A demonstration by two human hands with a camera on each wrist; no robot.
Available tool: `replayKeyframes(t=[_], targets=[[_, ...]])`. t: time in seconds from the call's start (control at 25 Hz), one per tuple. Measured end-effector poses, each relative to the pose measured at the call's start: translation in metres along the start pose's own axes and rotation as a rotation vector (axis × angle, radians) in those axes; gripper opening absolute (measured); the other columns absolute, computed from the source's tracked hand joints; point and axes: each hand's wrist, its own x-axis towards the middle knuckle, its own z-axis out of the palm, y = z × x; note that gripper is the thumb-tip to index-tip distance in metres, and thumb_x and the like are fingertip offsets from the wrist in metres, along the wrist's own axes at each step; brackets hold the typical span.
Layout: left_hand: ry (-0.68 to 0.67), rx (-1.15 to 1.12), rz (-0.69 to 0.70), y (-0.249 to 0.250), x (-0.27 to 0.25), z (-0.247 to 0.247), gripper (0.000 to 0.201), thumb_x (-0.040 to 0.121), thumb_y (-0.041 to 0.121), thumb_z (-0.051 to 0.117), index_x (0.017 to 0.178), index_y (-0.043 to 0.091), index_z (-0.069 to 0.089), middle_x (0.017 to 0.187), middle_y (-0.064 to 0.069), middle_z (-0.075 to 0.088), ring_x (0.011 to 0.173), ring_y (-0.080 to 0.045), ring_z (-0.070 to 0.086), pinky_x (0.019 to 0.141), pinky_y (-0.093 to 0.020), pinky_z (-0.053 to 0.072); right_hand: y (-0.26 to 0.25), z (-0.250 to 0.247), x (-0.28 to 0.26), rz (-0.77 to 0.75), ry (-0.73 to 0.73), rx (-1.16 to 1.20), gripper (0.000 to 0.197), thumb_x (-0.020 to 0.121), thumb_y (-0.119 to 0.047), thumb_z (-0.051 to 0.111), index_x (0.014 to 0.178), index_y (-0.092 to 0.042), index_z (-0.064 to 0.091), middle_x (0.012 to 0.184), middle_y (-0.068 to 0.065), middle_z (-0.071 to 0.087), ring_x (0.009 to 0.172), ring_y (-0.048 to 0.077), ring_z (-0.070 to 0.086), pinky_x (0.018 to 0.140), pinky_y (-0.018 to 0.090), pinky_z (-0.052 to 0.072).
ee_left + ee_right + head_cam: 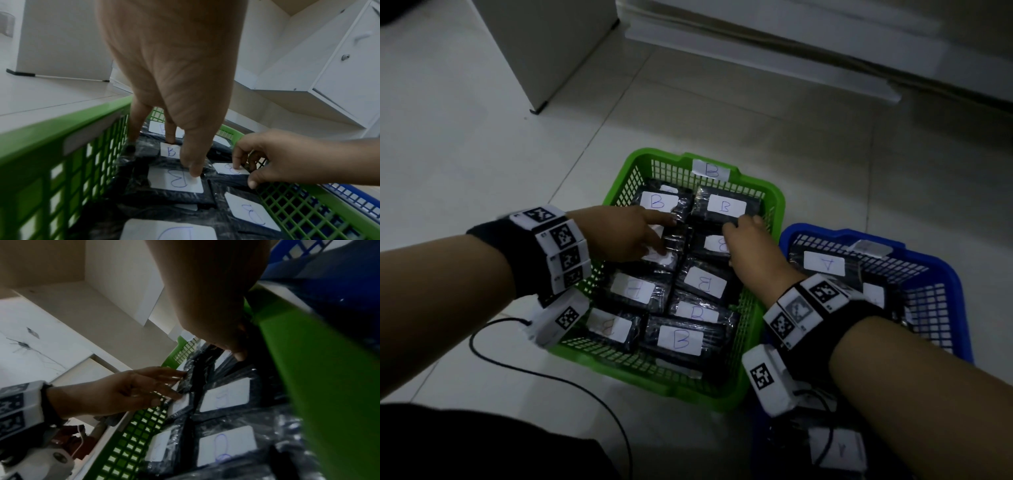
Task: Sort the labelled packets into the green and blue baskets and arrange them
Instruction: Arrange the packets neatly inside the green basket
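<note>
Here, a green basket and a blue basket are seen side by side on a pale tiled floor, their walls touching. The green basket is packed with dark wrapped packets laid flat in two rows, each marked with a white label bearing a handwritten "B"; a matching "B" tag is fixed to its far rim. In the blue basket, a packet labelled "A" is visible, the rest being largely hidden by the right forearm.

The left hand is reached in over the green basket's left wall, its fingers extended and spread, the fingertips pressed on packets in the left row; nothing is grasped by it. The right hand is held over the right row, its fingers curled down onto a packet near the far end. Whether that packet is pinched or merely touched cannot be told, the contact being covered by the hand itself.

Both wrists are wrapped in black bands carrying white marker blocks. A black cable is trailed across the floor at the near left. A white cabinet is seen beyond, and a white drawer unit at the far right.
</note>
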Motion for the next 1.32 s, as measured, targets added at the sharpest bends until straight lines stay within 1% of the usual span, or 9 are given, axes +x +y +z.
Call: replayKeyframes(t=[0.36,0.44,0.52,0.6,0.64,0.84,1.0,1.12,1.32], targets=[[-0.001,-0.01,0.002,-0.002,0.0,0.006,0.036,0.092,0.02,0.05,0.126,0.03,0.058,0.156,0.005,0.019,0.139,-0.017,0.029,0.11,-0.029,0.031,0.001,-0.007,0.007,0.036,-0.035,-0.08,0.027,0.082,0.014,0.048,0.096,-0.002,0.063,0.107,0.016,0.061,0.101,0.032,0.054,0.07,0.03,0.034],[0.006,0.01,-0.016,0.0,0.001,0.004,0.03,0.094,0.023,0.048,0.12,0.03,0.062,0.155,0.008,0.021,0.134,-0.015,0.037,0.099,-0.023,0.037,0.004,-0.005,0.011,0.042,-0.051,-0.026,0.026,0.081,0.014,0.048,0.094,-0.001,0.064,0.105,0.016,0.062,0.098,0.032,0.058,0.07,0.031,0.038],[0.079,0.039,-0.012,-0.003,0.002,-0.001,0.025,0.093,0.028,0.045,0.108,0.029,0.066,0.149,0.01,0.028,0.124,-0.014,0.045,0.086,-0.019,0.04,0.012,-0.009,0.017,0.077,0.066,0.09,0.021,0.082,0.008,0.052,0.095,-0.002,0.065,0.104,0.016,0.059,0.097,0.031,0.059,0.072,0.032,0.045],[0.211,0.034,0.014,-0.009,0.004,-0.003,0.025,0.089,0.033,0.046,0.102,0.028,0.067,0.14,0.006,0.036,0.116,-0.019,0.047,0.088,-0.03,0.048,0.018,-0.01,0.026,0.09,0.253,0.143,0.024,0.083,-0.002,0.059,0.106,-0.007,0.06,0.111,0.014,0.053,0.104,0.031,0.051,0.078,0.036,0.047],[0.233,0.029,0.022,-0.01,0.004,-0.004,0.024,0.088,0.032,0.048,0.101,0.027,0.068,0.137,0.004,0.039,0.115,-0.02,0.048,0.09,-0.034,0.049,0.019,-0.01,0.031,0.084,0.259,0.129,0.033,0.082,-0.006,0.062,0.114,-0.009,0.055,0.117,0.013,0.05,0.109,0.032,0.047,0.082,0.038,0.047],[0.083,0.023,-0.021,-0.013,0.006,-0.002,0.028,0.092,0.022,0.047,0.112,0.024,0.067,0.147,0.01,0.033,0.121,-0.013,0.048,0.095,-0.026,0.045,0.021,-0.004,0.042,0.12,0.138,0.189,0.045,0.079,-0.009,0.068,0.118,-0.014,0.046,0.123,0.016,0.04,0.114,0.035,0.04,0.084,0.041,0.048],[0.065,-0.006,-0.031,-0.014,0.004,0.0,0.032,0.091,0.019,0.046,0.115,0.029,0.065,0.148,0.014,0.031,0.123,-0.01,0.046,0.093,-0.03,0.049,0.023,-0.007,0.043,0.133,0.046,0.222,0.046,0.077,-0.016,0.073,0.112,-0.012,0.044,0.114,0.018,0.049,0.109,0.033,0.045,0.079,0.037,0.044],[0.059,0.024,-0.029,-0.012,0.004,-0.005,0.031,0.092,0.021,0.046,0.114,0.03,0.066,0.148,0.016,0.032,0.12,-0.009,0.049,0.093,-0.029,0.048,0.025,-0.01,0.041,0.144,0.095,0.26,0.054,0.073,-0.019,0.075,0.117,-0.014,0.044,0.114,0.015,0.052,0.109,0.031,0.046,0.081,0.036,0.045],[0.043,0.065,0.011,-0.019,-0.006,-0.006,0.041,0.087,0.036,0.037,0.117,0.033,0.065,0.148,0.021,0.033,0.127,-0.008,0.042,0.111,-0.03,0.024,0.02,-0.019,0.016,0.017,0.147,0.422,0.058,0.068,-0.038,0.074,0.117,-0.028,0.046,0.113,0.003,0.054,0.105,0.021,0.049,0.082,0.036,0.048]])
